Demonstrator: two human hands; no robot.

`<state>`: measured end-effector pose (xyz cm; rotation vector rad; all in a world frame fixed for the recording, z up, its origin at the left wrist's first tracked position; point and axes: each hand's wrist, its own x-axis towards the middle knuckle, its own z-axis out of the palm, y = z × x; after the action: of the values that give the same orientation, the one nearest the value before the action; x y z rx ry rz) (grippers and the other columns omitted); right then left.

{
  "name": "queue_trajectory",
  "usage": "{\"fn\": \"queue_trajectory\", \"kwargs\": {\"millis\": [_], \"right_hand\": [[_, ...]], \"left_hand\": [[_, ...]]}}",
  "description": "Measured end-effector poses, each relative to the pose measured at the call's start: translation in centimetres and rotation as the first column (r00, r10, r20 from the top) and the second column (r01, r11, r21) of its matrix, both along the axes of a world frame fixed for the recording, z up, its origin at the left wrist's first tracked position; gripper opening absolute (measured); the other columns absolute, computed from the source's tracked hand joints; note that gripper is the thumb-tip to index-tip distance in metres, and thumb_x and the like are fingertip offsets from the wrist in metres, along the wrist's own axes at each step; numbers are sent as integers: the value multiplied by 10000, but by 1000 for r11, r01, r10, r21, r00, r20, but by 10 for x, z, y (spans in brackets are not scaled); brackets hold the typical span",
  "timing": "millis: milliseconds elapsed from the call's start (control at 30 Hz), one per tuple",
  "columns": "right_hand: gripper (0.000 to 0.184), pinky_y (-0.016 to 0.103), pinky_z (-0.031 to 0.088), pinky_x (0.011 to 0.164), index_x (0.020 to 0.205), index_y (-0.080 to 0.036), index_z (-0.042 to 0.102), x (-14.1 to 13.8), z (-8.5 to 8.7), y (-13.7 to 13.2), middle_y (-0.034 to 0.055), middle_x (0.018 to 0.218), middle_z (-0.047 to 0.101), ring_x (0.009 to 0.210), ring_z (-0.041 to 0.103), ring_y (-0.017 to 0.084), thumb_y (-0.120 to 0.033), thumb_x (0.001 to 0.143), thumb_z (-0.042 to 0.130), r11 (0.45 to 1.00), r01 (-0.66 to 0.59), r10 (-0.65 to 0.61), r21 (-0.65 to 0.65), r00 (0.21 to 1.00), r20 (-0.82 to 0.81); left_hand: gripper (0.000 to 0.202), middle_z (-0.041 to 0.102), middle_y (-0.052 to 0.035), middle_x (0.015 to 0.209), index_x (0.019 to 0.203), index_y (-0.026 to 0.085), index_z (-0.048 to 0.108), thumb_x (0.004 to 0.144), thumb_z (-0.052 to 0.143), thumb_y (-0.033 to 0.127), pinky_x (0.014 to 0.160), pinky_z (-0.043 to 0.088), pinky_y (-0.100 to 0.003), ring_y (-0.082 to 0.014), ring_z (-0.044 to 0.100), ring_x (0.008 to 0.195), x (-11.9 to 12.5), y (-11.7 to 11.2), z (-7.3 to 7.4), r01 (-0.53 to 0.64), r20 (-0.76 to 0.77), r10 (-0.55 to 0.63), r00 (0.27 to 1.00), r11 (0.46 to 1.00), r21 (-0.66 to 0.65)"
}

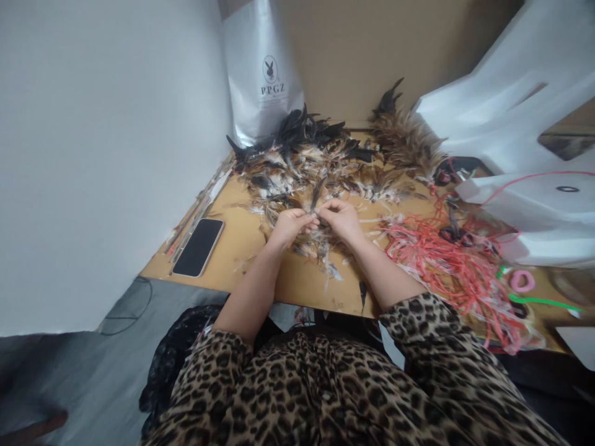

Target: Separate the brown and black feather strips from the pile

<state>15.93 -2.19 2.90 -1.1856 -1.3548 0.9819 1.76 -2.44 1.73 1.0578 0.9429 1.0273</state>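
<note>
My left hand (289,225) and my right hand (343,220) meet at the middle of a wooden table (242,248), fingers curled and pinched together. Between them they grip a small bunch of feathers (318,197) whose dark tips stick up past the fingertips. A heap of loose brown, white and black feathers (316,155) is spread across the table just beyond my hands. A bound, bushy bundle of brown feathers (404,139) lies at the back right.
A black phone (199,246) lies near the table's left edge. A tangle of red string (446,260) covers the right side, with a pink ring (522,281) beside it. A silver bag (260,68) stands at the back; white bags (520,111) lie on the right.
</note>
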Motion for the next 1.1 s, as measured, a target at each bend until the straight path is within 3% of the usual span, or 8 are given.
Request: {"fn": "queue_trajectory", "kwargs": {"millis": [167, 267, 400, 600, 667, 833, 967, 1100], "right_hand": [[234, 231, 380, 569, 704, -143, 656, 13, 5, 1, 3, 619, 608, 550, 482, 91, -369, 659, 614, 987, -156, 159, -39, 982, 107], [231, 235, 386, 563, 718, -140, 674, 26, 7, 4, 16, 638, 631, 566, 506, 110, -354, 649, 619, 946, -316, 324, -72, 909, 264], [140, 228, 368, 563, 701, -171, 687, 34, 8, 4, 3, 639, 640, 571, 512, 117, -270, 631, 617, 903, -415, 405, -106, 745, 530], [127, 237, 295, 533, 705, -215, 672, 21, 19, -8, 18, 681, 650, 594, 509, 130, -184, 621, 582, 934, -339, 243, -108, 385, 890], [89, 243, 278, 514, 658, -202, 658, 20, 21, -10, 28, 646, 637, 570, 494, 129, -186, 626, 577, 937, -323, 241, -131, 331, 912], [43, 218, 313, 520, 609, -179, 627, 30, 20, -5, -11, 568, 596, 519, 464, 94, -177, 609, 585, 882, -419, 413, -214, 474, 777], [118, 207, 338, 499, 668, -158, 611, 41, 22, -2, -23, 556, 569, 495, 455, 78, -271, 634, 624, 785, -563, 619, -259, 705, 345], [232, 203, 291, 429, 668, -151, 586, 38, 27, -2, -6, 571, 583, 432, 417, 57, -361, 621, 672, 843, -509, 503, -174, 860, -81]], "left_hand": [[220, 657, -78, 652, 671, 83, 632, 644, 663, 299, 457, 395, -173, -80, 566, 504, -1, 3, -3, -63, -16, 64, 998, 997, 46], [223, 660, -73, 662, 666, 84, 622, 638, 665, 301, 453, 389, -163, -76, 568, 510, -3, 5, -3, -113, 32, 112, 993, 993, 40], [219, 662, -66, 669, 664, 88, 615, 631, 674, 297, 453, 384, -157, -66, 559, 505, -4, 6, -3, -146, 37, 145, 989, 989, 27], [211, 660, -61, 665, 672, 94, 613, 646, 668, 296, 454, 374, -155, -54, 541, 492, -4, 6, -3, -163, 24, 163, 986, 986, 17], [206, 659, -59, 666, 678, 96, 617, 652, 663, 295, 455, 372, -154, -52, 541, 497, -4, 6, -4, -172, 25, 172, 985, 985, 21], [185, 656, -50, 665, 683, 101, 623, 669, 648, 284, 458, 366, -154, -49, 542, 503, -5, 8, -5, -232, 72, 230, 971, 972, 27], [164, 658, -41, 689, 701, 107, 623, 662, 652, 264, 446, 351, -147, -45, 546, 514, -6, 11, -6, -292, 141, 291, 946, 956, -11], [176, 666, -51, 715, 720, 105, 627, 662, 655, 268, 441, 344, -145, -42, 542, 513, -6, 10, -6, -287, 155, 292, 944, 957, -49]]}}
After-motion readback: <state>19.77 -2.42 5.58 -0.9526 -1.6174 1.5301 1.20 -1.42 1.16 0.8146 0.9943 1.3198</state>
